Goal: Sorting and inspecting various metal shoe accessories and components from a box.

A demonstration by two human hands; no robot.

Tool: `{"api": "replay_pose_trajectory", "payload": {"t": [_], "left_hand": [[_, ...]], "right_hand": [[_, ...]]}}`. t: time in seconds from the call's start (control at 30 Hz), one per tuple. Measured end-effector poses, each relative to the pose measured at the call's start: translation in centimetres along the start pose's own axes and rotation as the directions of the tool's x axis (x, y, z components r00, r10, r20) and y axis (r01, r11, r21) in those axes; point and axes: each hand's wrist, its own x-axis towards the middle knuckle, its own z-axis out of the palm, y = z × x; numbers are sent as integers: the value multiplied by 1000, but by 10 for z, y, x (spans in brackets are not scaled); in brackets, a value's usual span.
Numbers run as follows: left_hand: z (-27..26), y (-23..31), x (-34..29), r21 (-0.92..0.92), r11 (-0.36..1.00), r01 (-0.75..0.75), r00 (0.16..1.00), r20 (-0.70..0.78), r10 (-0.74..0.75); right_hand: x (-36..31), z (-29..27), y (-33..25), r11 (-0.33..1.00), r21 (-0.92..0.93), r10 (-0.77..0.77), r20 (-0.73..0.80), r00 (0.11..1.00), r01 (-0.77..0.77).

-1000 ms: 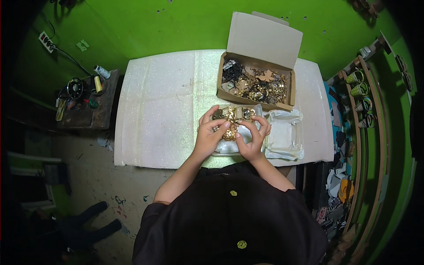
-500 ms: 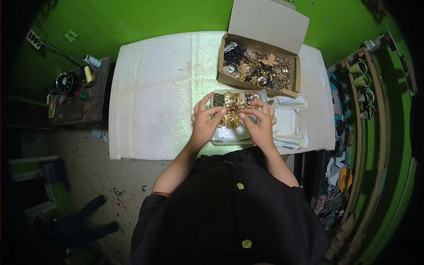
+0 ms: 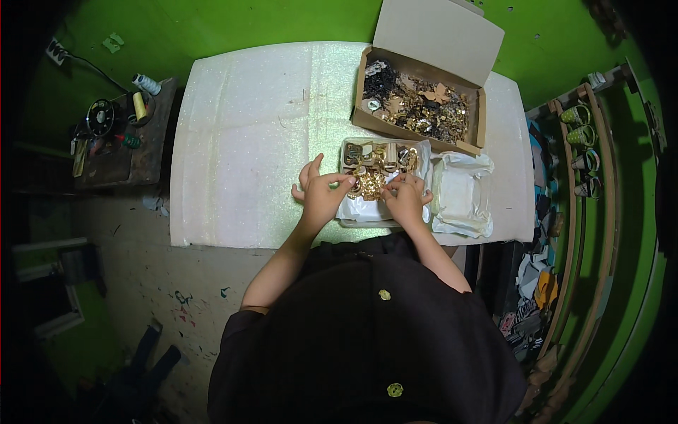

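Note:
A clear plastic tray (image 3: 426, 157) in front of me holds small gold-coloured metal fittings, with the bright loose pile of gold fittings (image 3: 371, 185) between my hands. At the tray's left edge, my left hand (image 3: 322, 199) pinches thumb and forefinger together, its other fingers spread outward. Whatever that pinch holds is too small to name. My right hand (image 3: 407, 203) reaches over the right side of the pile, fingertips drawn together among the pieces. I cannot make out what sits between them. White wrapping (image 3: 364, 210) lines the near part of the tray.
Behind the tray stands an open cardboard box (image 3: 402, 136) of mixed gold and dark fittings, its lid raised. A white-lined shallow container (image 3: 489, 169) lies on the right. Thread spools (image 3: 139, 106) stand on a side table (image 3: 106, 169) at left. Sandals (image 3: 580, 136) hang on a rack at right.
My left hand has moved slightly left and its outer fingers have spread. My right hand has shifted a little lower and left, its fingers more curled. The whole view has tilted slightly.

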Motion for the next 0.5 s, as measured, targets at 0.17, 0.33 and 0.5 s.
{"api": "replay_pose_trajectory", "payload": {"t": [0.17,0.33,0.5], "left_hand": [[2,-2,-2,-34,999,-17,1000,-5,17],[2,-3,-2,-32,999,-20,1000,-7,20],[5,-2,-3,-66,997,-43,999,30,45]], "right_hand": [[-3,0,-9,998,-47,-35,-30,999,34],[-4,-5,-16,991,-107,-89,-102,991,78],[1,-17,-21,976,106,-175,-144,974,191]]}}
